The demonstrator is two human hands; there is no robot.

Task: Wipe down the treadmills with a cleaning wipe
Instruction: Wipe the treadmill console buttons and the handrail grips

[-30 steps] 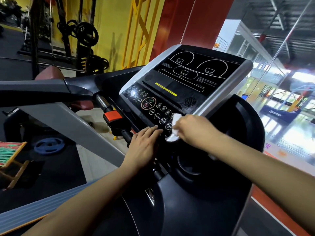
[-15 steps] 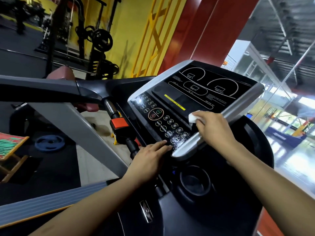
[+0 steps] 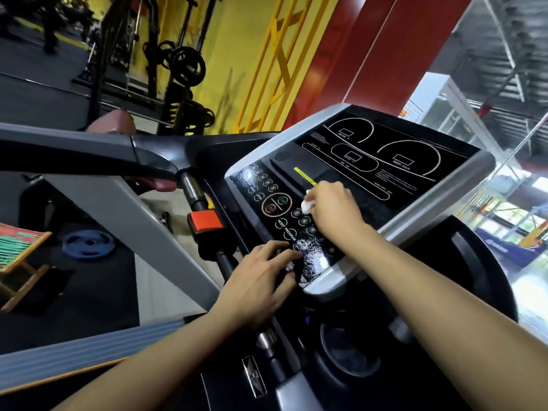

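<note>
A single head-worn wide-angle view looks forward and down from close above the treadmill console (image 3: 350,185), which fills the centre. Both forearms reach in from the near edge; the gym floor (image 3: 35,69) recedes far left.

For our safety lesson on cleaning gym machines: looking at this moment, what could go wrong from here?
1. The right hand holds the wipe right beside the START button; a stray press might start the treadmill.
2. The left hand rests its fingers on the lower buttons of the console, so leaning could trigger one.
3. Wet streaks glisten around the keys; liquid might seep in.
</note>
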